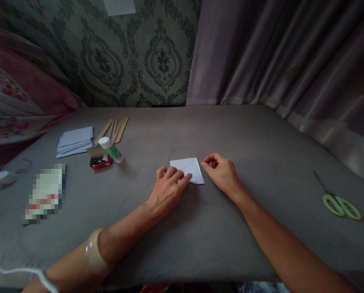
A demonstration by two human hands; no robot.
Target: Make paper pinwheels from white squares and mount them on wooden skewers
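Paper, creased, squarish, lies under the half-open left hand; right hand, pinched alongside, looks empty.

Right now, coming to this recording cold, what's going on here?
A person is working with a small white paper on a gray cloth. The left hand rests on it; the right hand is just past its right edge, thumb and fingers close together. Off to the left are a tube, an open box, wooden sticks and a paper stack; scissors lie at the right.
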